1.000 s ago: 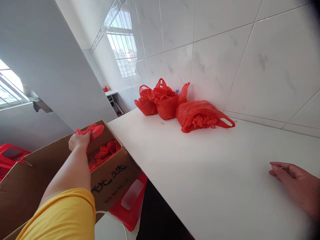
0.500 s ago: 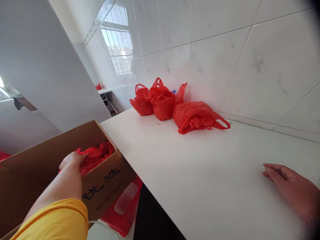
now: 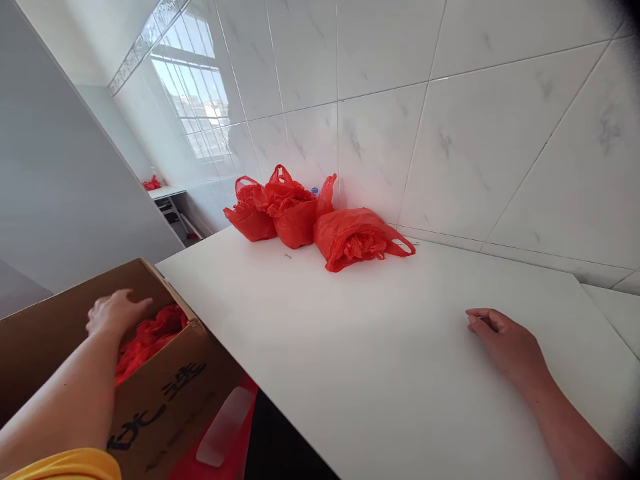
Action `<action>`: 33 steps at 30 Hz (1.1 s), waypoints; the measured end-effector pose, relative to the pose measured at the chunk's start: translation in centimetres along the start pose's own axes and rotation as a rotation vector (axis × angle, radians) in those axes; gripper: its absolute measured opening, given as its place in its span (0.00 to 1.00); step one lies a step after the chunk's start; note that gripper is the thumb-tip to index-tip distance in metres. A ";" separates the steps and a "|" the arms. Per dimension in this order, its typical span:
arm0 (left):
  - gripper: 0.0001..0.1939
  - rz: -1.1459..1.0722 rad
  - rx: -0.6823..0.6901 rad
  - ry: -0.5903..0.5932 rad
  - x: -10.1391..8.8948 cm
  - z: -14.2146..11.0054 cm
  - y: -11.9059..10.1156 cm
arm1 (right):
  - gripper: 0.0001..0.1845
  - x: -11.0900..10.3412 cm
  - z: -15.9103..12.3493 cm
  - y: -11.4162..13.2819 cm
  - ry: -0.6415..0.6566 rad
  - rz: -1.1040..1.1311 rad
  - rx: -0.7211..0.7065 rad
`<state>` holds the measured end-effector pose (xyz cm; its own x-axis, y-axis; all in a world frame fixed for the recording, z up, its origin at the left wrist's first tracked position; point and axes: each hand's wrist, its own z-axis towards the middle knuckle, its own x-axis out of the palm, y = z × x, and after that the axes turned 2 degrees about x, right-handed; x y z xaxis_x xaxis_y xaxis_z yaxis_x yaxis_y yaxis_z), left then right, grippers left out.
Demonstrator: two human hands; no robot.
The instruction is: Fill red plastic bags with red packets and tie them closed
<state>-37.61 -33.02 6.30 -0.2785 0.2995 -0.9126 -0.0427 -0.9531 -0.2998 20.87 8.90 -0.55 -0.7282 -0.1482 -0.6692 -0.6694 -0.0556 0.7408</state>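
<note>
My left hand (image 3: 116, 312) is over the inside of a cardboard box (image 3: 165, 400), its fingers apart and nothing held. Just below and to the right of it, crumpled red plastic bags (image 3: 153, 337) lie in the box. On the right, my right hand (image 3: 505, 340) rests on the white table (image 3: 360, 347), fingers curled and thumb tip against them, with nothing visible in the grip. Farther back on the table are stuffed red plastic bags: two upright ones (image 3: 294, 217) (image 3: 251, 217) and one on its side (image 3: 357, 237).
A white tiled wall (image 3: 380, 133) runs behind the table. A blue cap (image 3: 315, 191) shows behind the bags. Beneath the table edge, beside the box, is a red item with a pale translucent patch (image 3: 225, 427). A grey panel (image 3: 75, 167) stands at the left.
My left hand has let go of the red bags in the box and lifted off them, fingers spread. The view has turned right; my right hand keeps its curled shape.
</note>
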 end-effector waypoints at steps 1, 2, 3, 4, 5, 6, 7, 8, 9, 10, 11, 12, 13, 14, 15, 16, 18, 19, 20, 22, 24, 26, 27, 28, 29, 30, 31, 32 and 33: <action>0.26 0.008 0.068 -0.060 -0.3 0.1 -1.7 | 0.21 0.0 0.0 0.0 -0.006 -0.004 -0.005; 0.24 -0.016 0.138 -0.154 -0.6 0.0 -3.6 | 0.21 0.1 0.0 0.0 -0.011 -0.010 -0.007; 0.21 -0.068 0.225 -0.242 -0.7 -0.3 -5.8 | 0.20 0.1 0.0 0.0 -0.014 -0.017 -0.008; 0.20 -0.128 0.341 -0.295 -0.7 -0.8 -8.1 | 0.20 0.1 0.1 0.0 -0.012 -0.024 -0.007; 0.19 -0.203 0.457 -0.338 -0.5 -1.6 -10.5 | 0.19 0.1 0.1 0.0 -0.008 -0.028 -0.008; 0.18 -0.286 0.594 -0.328 -0.1 -2.7 -13.0 | 0.19 0.1 0.1 0.0 -0.002 -0.030 -0.008; 0.17 -0.380 0.721 -0.270 0.5 -4.0 -15.5 | 0.19 0.1 0.2 0.0 0.004 -0.029 -0.011; 0.17 -0.461 0.841 -0.177 1.3 -5.6 -17.9 | 0.19 0.0 0.2 0.0 0.009 -0.026 -0.017; 0.16 -0.481 0.916 -0.130 2.3 -7.4 -20.3 | 0.19 0.0 0.2 -0.1 0.012 -0.021 -0.022; 0.17 -0.494 0.985 -0.082 3.3 -9.4 -22.7 | 0.19 -0.1 0.3 -0.1 0.014 -0.015 -0.026; 0.21 -0.553 1.037 0.013 4.3 -11.5 -24.9 | 0.19 -0.1 0.3 -0.1 0.015 -0.008 -0.029; 0.27 -0.630 1.046 0.098 5.4 -13.6 -27.0 | 0.19 -0.1 0.3 -0.2 0.018 0.000 -0.031; 0.34 -0.721 1.001 0.173 6.3 -15.8 -29.0 | 0.19 -0.1 0.3 -0.2 0.020 0.009 -0.035; 0.40 -0.815 0.918 0.246 7.1 -17.8 -30.8 | 0.19 -0.1 0.3 -0.3 0.023 0.018 -0.038; 0.44 -0.887 0.823 0.317 7.8 -19.6 -32.3 | 0.19 -0.1 0.3 -0.3 0.026 0.024 -0.043; 0.48 -0.921 0.737 0.383 8.3 -21.2 -33.7 | 0.19 -0.1 0.3 -0.4 0.026 0.029 -0.048; 0.55 -0.902 0.613 0.460 9.1 -23.6 -35.6 | 0.18 -0.1 0.2 -0.3 0.023 0.035 -0.065; 0.56 -0.884 0.583 0.482 9.3 -24.4 -36.1 | 0.17 -0.1 0.2 -0.3 0.022 0.035 -0.074; 0.55 -0.872 0.570 0.496 9.6 -25.0 -36.4 | 0.17 -0.1 0.1 -0.2 0.022 0.034 -0.081; 0.47 -0.867 0.567 0.512 10.1 -25.6 -36.4 | 0.16 -0.1 0.0 0.0 0.021 0.030 -0.090; 0.37 -0.877 0.581 0.508 10.6 -25.8 -35.8 | 0.16 -0.2 -0.1 0.3 0.023 0.022 -0.089; 0.33 -0.892 0.606 0.486 11.0 -26.1 -35.2 | 0.16 -0.3 -0.1 0.6 0.025 0.006 -0.088; 0.33 -0.904 0.615 0.482 11.1 -26.4 -34.9 | 0.16 -0.3 -0.2 0.7 0.025 -0.004 -0.087; 0.32 -0.919 0.619 0.484 11.1 -26.7 -34.7 | 0.16 -0.4 -0.2 0.8 0.025 -0.017 -0.082; 0.32 -0.933 0.617 0.494 11.0 -27.2 -34.5 | 0.16 -0.4 -0.3 0.9 0.024 -0.031 -0.074; 0.32 -0.947 0.613 0.510 10.9 -27.8 -34.5 | 0.16 -0.3 -0.3 1.0 0.024 -0.045 -0.068; 0.31 -0.962 0.614 0.528 10.8 -28.5 -34.5 | 0.16 -0.3 -0.3 1.0 0.024 -0.059 -0.063; 0.31 -0.978 0.624 0.541 10.6 -29.2 -34.6 | 0.16 -0.2 -0.3 1.1 0.023 -0.075 -0.062; 0.32 -0.995 0.642 0.550 10.5 -30.0 -34.7 | 0.17 0.0 -0.2 1.1 0.021 -0.087 -0.064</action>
<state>-10.26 4.52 -1.19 0.5574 0.7176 -0.4176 -0.4924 -0.1192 -0.8622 20.22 8.64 0.29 -0.6640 -0.1610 -0.7302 -0.7187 -0.1320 0.6827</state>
